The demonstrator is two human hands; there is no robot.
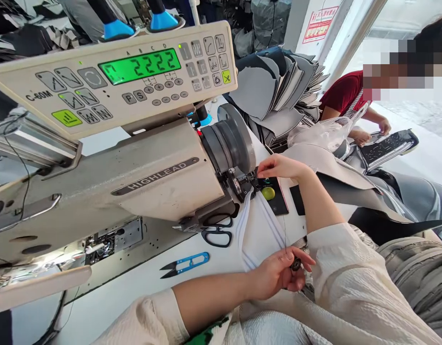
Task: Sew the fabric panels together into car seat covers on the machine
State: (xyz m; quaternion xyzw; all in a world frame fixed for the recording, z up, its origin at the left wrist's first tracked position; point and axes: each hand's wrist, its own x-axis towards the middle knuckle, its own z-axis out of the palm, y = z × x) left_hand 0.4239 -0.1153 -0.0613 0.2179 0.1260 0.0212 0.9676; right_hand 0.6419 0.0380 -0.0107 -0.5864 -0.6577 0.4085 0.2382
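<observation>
My left hand [278, 274] is low in the middle, fingers closed on a small dark bobbin [296, 263]. A thin dark thread [284, 230] rises from it toward the machine. My right hand [280, 167] reaches to the right end of the grey HIGHLEAD sewing machine [152, 187]. Its fingertips pinch something beside the small winder parts [247, 182], just below the handwheel [230, 139]; what they pinch is too fine to make out. Both arms wear cream sleeves.
Black scissors [217, 233] and blue thread snips [187, 263] lie on the white table [134, 287]. White strips [250, 230] hang by a black panel with a yellow-green button [268, 193]. A control panel [116, 79] reads 2222. Stacked grey fabric pieces [278, 86] and a person in a red top [345, 93] are at right.
</observation>
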